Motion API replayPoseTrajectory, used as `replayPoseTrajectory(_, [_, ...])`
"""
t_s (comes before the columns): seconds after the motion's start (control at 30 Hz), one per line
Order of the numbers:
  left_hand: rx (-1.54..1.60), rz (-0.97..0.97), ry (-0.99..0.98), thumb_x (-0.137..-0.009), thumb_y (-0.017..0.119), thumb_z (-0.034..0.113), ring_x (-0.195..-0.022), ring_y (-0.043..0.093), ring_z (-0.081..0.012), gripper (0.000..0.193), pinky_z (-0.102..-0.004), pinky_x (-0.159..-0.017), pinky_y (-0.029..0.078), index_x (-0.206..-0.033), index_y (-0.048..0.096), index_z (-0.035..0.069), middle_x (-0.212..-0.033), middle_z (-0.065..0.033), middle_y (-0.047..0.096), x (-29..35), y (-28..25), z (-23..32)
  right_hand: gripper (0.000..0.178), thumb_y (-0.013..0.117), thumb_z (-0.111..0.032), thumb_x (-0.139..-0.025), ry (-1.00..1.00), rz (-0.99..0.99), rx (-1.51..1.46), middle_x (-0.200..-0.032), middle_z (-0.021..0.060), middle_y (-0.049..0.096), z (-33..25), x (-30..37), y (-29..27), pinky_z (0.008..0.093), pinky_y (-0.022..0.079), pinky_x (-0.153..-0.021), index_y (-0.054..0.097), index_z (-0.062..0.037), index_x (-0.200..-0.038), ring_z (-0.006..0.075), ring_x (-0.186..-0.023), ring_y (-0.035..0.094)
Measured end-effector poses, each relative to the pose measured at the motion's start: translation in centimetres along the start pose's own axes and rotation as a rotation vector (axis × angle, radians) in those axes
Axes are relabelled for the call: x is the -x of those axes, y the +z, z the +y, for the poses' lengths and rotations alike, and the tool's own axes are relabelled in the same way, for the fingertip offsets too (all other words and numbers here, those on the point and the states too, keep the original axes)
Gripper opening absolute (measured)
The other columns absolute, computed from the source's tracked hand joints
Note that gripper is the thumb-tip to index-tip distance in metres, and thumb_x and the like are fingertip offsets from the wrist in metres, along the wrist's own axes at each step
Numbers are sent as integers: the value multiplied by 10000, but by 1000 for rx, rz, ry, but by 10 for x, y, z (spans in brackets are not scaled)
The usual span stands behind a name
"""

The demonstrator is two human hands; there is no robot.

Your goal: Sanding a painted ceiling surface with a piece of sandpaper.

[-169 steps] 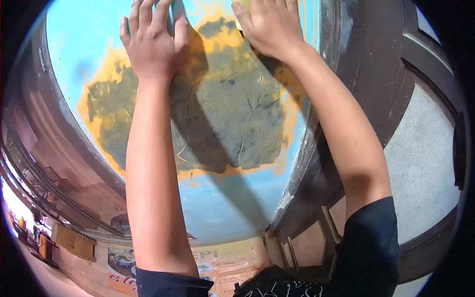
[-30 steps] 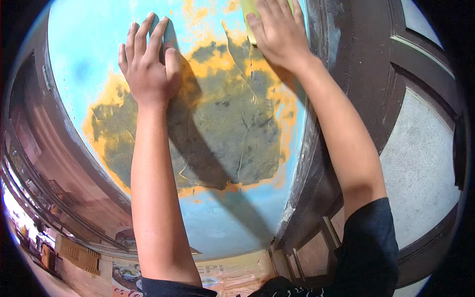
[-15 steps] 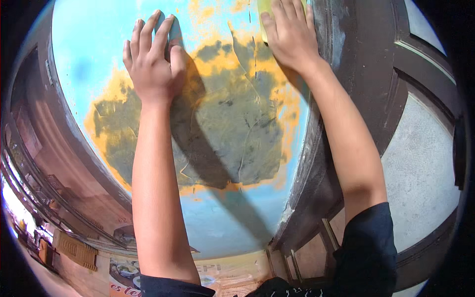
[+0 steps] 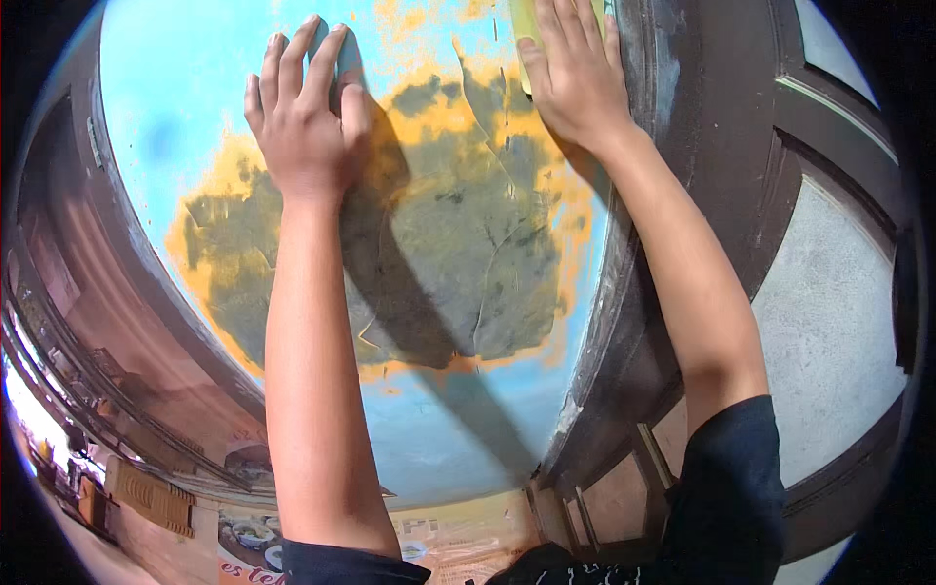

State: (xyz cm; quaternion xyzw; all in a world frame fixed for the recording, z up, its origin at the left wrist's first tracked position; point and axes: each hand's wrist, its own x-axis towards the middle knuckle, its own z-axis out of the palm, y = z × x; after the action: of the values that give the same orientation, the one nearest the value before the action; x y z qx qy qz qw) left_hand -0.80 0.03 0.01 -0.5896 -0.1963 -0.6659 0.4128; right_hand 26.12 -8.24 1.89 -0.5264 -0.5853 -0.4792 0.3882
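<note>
My left hand (image 4: pixel 310 127) lies open on a light blue painted panel (image 4: pixel 175 107), fingers spread and pointing up. At the upper right of the panel, my right hand (image 4: pixel 582 93) presses down a yellow-green sheet (image 4: pixel 527 39) that looks like sandpaper. Its fingers stretch over the sheet, and the thumb rests near the left edge. A dark rim shows along the sheet's bottom; its top lies beyond the picture. Between and below my hands spreads a worn grey patch (image 4: pixel 448 253) with orange-yellow edges and cracks.
A dark wooden frame (image 4: pixel 717 127) with pale inset panels (image 4: pixel 829 322) stands at the right. On the left curves a brown frame with glass (image 4: pixel 127 322). A printed banner (image 4: pixel 478 541) lies low behind the panel. My left forearm's shadow crosses the patch.
My right hand and the yellow-green sheet have slid slightly down and to the right along the panel. My left hand stays nearly in place.
</note>
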Motion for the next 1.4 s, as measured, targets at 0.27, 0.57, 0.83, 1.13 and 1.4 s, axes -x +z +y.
replayPoseTrajectory(0.27, [-2,25,6,-927,569,258,-1473,439,-280,467,-526,-1227,252,-1382,662,302,-1528,25,552,0,4,-2,688,334,-401,-1100,51,9,-34,-1744,136,107,-12,-25,-5,521,67,-1281,135,-72,-1671,344,-1605,89])
replayPoseTrajectory(0.57, [3,37,42,-918,602,276,-1466,446,-285,467,-529,-1227,257,-1380,665,301,-1523,20,558,1,4,-6,704,300,-443,-1107,19,-65,-19,-1748,136,81,-19,-21,-4,520,30,-1285,118,-60,-1670,345,-1607,70])
replayPoseTrajectory(0.83, [-42,-57,-25,-859,580,245,-1464,436,-356,516,-548,-1207,287,-1358,678,162,-1504,-107,563,-4,-6,-1,715,282,-441,-1108,32,-68,27,-1746,157,49,-50,-18,-5,538,21,-1282,85,-42,-1667,358,-1607,43])
replayPoseTrajectory(1.13, [-40,-61,-40,-850,573,229,-1471,426,-352,524,-550,-1212,286,-1362,664,156,-1503,-111,554,-3,-7,2,705,280,-419,-1106,97,-109,-33,-1749,149,43,-73,-44,-13,524,13,-1288,65,-54,-1669,356,-1607,43])
replayPoseTrajectory(1.4, [-44,-95,-54,-841,583,219,-1478,418,-354,537,-551,-1218,278,-1370,656,160,-1513,-101,550,-3,-11,3,721,314,-406,-1098,38,-146,61,-1747,161,45,-81,-16,-3,530,25,-1288,86,-16,-1659,345,-1609,50])
